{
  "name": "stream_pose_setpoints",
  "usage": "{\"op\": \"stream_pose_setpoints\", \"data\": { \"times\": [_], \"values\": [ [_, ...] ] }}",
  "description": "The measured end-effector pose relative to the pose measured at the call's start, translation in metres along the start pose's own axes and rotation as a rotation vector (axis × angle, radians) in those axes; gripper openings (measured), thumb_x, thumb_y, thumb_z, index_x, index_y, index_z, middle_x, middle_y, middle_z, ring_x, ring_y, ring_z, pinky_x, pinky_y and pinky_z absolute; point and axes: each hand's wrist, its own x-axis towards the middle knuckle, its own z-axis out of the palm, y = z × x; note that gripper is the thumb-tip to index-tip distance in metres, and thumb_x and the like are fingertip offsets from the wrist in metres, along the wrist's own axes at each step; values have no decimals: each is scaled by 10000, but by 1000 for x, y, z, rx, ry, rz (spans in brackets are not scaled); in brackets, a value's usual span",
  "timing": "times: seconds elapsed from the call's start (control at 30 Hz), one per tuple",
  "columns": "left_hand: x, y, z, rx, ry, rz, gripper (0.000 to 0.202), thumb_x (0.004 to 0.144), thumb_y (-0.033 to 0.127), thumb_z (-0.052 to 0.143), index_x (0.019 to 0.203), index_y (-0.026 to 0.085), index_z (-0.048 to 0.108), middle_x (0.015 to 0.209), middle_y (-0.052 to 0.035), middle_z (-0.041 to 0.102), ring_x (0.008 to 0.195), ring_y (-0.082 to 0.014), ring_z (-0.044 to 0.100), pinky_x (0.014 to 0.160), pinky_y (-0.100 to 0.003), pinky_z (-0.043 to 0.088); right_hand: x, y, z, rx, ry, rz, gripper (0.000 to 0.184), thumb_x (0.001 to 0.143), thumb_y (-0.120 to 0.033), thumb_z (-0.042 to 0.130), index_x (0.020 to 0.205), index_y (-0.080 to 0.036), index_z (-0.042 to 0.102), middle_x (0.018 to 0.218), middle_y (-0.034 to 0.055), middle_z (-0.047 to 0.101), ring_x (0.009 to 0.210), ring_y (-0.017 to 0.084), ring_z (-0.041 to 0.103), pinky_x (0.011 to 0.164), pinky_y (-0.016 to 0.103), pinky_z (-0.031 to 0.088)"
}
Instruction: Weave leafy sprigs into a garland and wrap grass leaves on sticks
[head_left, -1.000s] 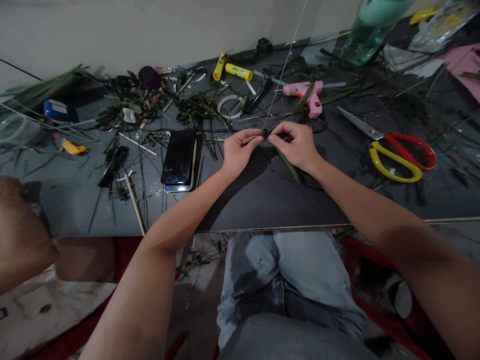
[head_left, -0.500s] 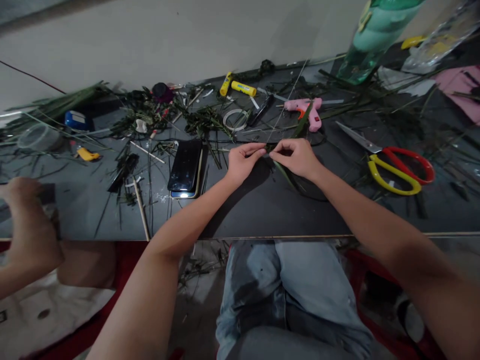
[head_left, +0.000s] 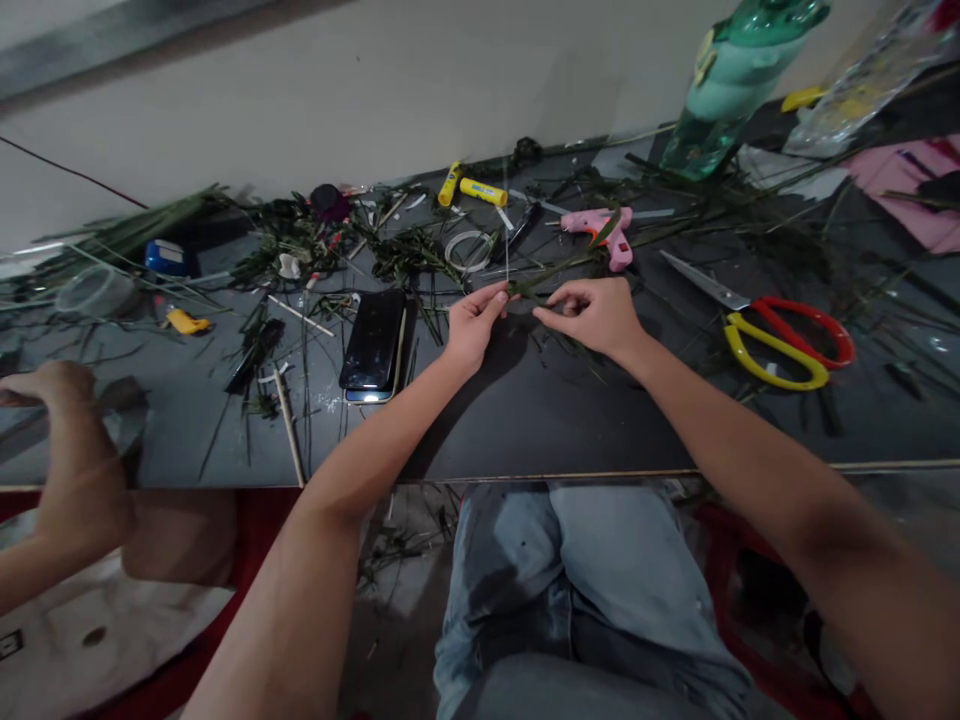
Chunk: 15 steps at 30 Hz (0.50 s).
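Note:
My left hand [head_left: 471,322] is closed in a pinch at the middle of the table, thumb and forefinger pressed on a narrow green leaf strip [head_left: 551,272]. A thin pale strand rises from those fingertips towards the wall. Just to the right, my right hand [head_left: 596,312] has its fingers curled, with thumb and forefinger drawn close near the strip. Whatever lies between them is too small to make out. Behind my right hand lies a pink glue gun [head_left: 600,228]. Scissors [head_left: 772,330] with red and yellow handles rest to its right.
Left of my hands lie stacked phones [head_left: 373,340] and a thin stick [head_left: 288,425]. Leaf scraps, yellow glue sticks [head_left: 482,191] and a wire coil [head_left: 469,251] are behind. A green bottle [head_left: 720,95] stands back right. Another person's arm [head_left: 71,455] is at far left.
My hands have moved slightly apart, the left going a little left. The leaf strip that hung below the right hand now points up and right. The view has shifted slightly.

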Motion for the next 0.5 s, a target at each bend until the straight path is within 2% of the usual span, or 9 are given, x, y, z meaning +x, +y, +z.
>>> {"op": "stream_pose_setpoints", "data": {
  "times": [0.1,0.2,0.27,0.33,0.4,0.5],
  "values": [
    [0,-1,-2,-86,-26,-10,403,668,505,887,956,233,808,847,-14,799,638,-78,632,671,-236,547,0,1,2,-92,45,38,356,762,-436,802,1021,-193,810,752,68,737,748,230,663,722,350,467],
    [-6,1,2,-92,-95,-18,444,672,557,875,986,251,802,900,-17,805,667,-87,656,688,-249,560,4,7,6,25,24,-36,422,736,-489,835,1030,-188,804,927,92,771,924,268,678,834,388,495],
    [-11,4,6,-73,-119,-24,463,673,588,863,992,258,801,889,-14,804,673,-98,666,691,-263,567,7,11,9,244,-24,-33,470,787,-616,756,952,-178,800,918,82,763,858,224,673,772,343,500],
    [-16,7,9,-44,-136,-26,488,664,618,854,986,255,802,893,-24,808,709,-122,695,700,-280,580,10,13,12,401,-2,2,559,827,-715,653,868,-173,784,834,66,738,753,175,642,684,299,477],
    [-21,12,13,3,-164,-28,508,679,630,836,1000,239,800,935,-46,816,780,-156,733,724,-299,599,10,13,13,422,76,6,579,827,-738,631,780,-175,759,743,53,700,671,145,593,629,281,443],
    [-28,20,17,107,-138,-38,506,749,602,788,1057,201,790,937,-77,818,814,-190,756,658,-292,604,7,8,12,340,172,-36,491,849,-646,656,718,-179,737,678,43,677,610,133,555,607,286,424]
  ]
}}
